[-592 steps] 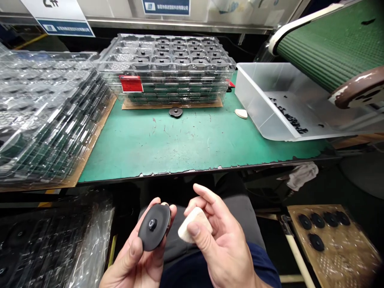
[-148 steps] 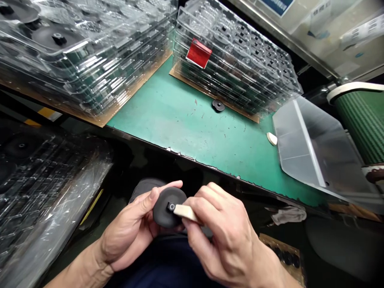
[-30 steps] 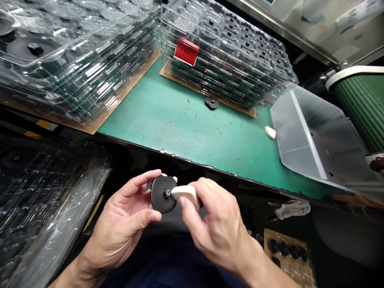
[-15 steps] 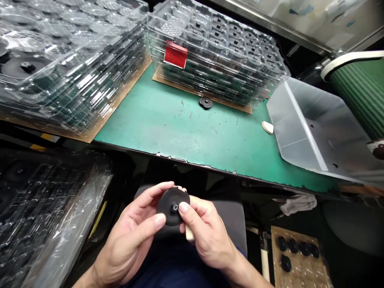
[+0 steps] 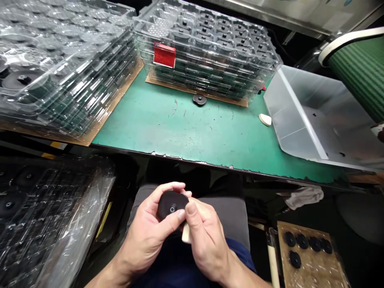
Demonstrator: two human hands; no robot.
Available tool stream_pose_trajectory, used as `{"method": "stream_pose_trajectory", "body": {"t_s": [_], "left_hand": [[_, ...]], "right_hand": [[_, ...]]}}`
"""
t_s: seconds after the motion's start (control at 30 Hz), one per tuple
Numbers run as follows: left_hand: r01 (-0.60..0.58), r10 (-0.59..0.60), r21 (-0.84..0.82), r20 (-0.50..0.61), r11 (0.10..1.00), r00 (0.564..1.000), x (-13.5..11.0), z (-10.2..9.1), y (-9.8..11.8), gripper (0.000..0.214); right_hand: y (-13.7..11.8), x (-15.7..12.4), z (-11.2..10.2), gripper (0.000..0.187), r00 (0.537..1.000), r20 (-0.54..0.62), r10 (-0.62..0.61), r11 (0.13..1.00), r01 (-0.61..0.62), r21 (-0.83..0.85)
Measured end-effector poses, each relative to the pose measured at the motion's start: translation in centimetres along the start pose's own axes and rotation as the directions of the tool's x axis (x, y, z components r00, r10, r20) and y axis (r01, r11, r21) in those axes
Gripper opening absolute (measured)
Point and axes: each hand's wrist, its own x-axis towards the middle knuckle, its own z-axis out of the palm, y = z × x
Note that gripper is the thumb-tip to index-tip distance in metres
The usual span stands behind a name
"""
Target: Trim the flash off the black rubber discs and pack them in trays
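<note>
Over my lap, my left hand [image 5: 147, 236] grips a round black disc [image 5: 171, 203] with a small hub in its middle, fingers curled round its rim. My right hand [image 5: 205, 240] is closed on a cream wedge-shaped block [image 5: 186, 236], tucked low in the palm, and its thumb rests against the disc's right edge. Both hands are below the front edge of the green table [image 5: 192, 128].
Stacks of clear blister trays [image 5: 207, 52] holding black discs stand at the back, and more clear trays [image 5: 57, 72] at the left. One loose disc [image 5: 199, 99] and a second cream block [image 5: 265, 119] lie on the mat. A translucent bin [image 5: 315, 116] sits right; a board with discs [image 5: 309, 250] is lower right.
The cream block has left the disc's hub and dropped into my right palm. My right thumb now sits at the disc's edge. Both hands have sunk lower toward my lap.
</note>
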Motion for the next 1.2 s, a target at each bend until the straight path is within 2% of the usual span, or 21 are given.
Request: {"method": "stream_pose_trajectory", "body": {"t_s": [0.1, 0.2, 0.27, 0.37, 0.43, 0.5, 0.57, 0.7, 0.8, 0.87, 0.9, 1.03, 1.1, 1.2], "left_hand": [[-0.06, 0.067, 0.078, -0.094, 0.995, 0.993, 0.2, 0.8, -0.2, 0.023], [0.021, -0.017, 0.032, -0.114, 0.999, 0.993, 0.6, 1.4, -0.1, 0.022], [0.085, -0.086, -0.017, -0.068, 0.996, 0.994, 0.7, 1.7, 0.0, 0.028], [0.174, -0.166, -0.137, 0.068, 0.975, 0.984, 0.5, 2.2, 0.1, 0.036], [0.205, -0.172, -0.2, 0.172, 0.958, 0.97, 0.3, 2.4, 0.0, 0.043], [0.17, -0.123, -0.175, 0.253, 0.97, 0.96, 0.1, 2.6, -0.3, 0.052], [0.087, -0.064, -0.07, 0.284, 0.994, 0.957, -0.1, 2.7, -0.6, 0.06], [-0.029, -0.001, 0.13, 0.226, 0.991, 0.974, -0.2, 2.8, -1.0, 0.07], [-0.064, 0.039, 0.228, 0.112, 0.972, 0.993, 0.0, 3.1, -1.2, 0.045], [-0.058, 0.047, 0.238, 0.053, 0.97, 0.997, 0.3, 3.2, -1.3, 0.023], [-0.049, 0.041, 0.226, 0.038, 0.973, 0.998, 0.5, 3.1, -1.5, 0.019], [-0.003, 0.003, 0.171, -0.001, 0.985, 1.0, 1.3, 2.4, -1.8, 0.03], [-0.034, 0.042, 0.192, -0.037, 0.981, 0.998, 1.7, 1.8, -1.7, 0.031], [-0.148, 0.166, 0.318, -0.031, 0.937, 0.986, 1.6, 0.8, -1.0, 0.017]], "right_hand": [[0.2, -0.7, 0.0, 0.051, 0.997, -0.005, -0.076, 0.997, 0.076, -0.005], [0.4, -1.3, -0.3, 0.05, 0.987, -0.044, -0.152, 0.988, 0.153, 0.006], [0.4, -1.6, -0.7, 0.05, 0.99, -0.078, -0.121, 0.991, 0.125, 0.042], [0.6, -2.0, -1.6, 0.054, 0.988, -0.143, 0.054, 0.986, -0.03, 0.163], [0.7, -2.3, -2.2, 0.056, 0.971, -0.189, 0.146, 0.966, -0.099, 0.237], [0.8, -2.5, -2.6, 0.056, 0.957, -0.227, 0.181, 0.961, -0.124, 0.246], [0.8, -2.5, -2.9, 0.051, 0.962, -0.237, 0.132, 0.979, -0.089, 0.181], [0.8, -2.6, -2.8, 0.049, 0.982, -0.186, -0.045, 0.996, 0.059, 0.068], [1.1, -2.9, -2.5, 0.058, 0.985, -0.133, -0.108, 0.991, 0.118, 0.067], [1.3, -3.1, -2.2, 0.057, 0.982, -0.097, -0.163, 0.985, 0.167, 0.031], [1.3, -3.1, -2.0, 0.053, 0.979, -0.085, -0.185, 0.983, 0.185, -0.009], [0.8, -2.9, -2.1, 0.036, 0.974, -0.082, -0.21, 0.966, 0.193, -0.173], [0.3, -2.7, -2.6, 0.036, 0.97, -0.097, -0.221, 0.958, 0.197, -0.207], [0.0, -2.6, -4.0, 0.035, 0.95, -0.086, -0.301, 0.918, 0.264, -0.296]]}}
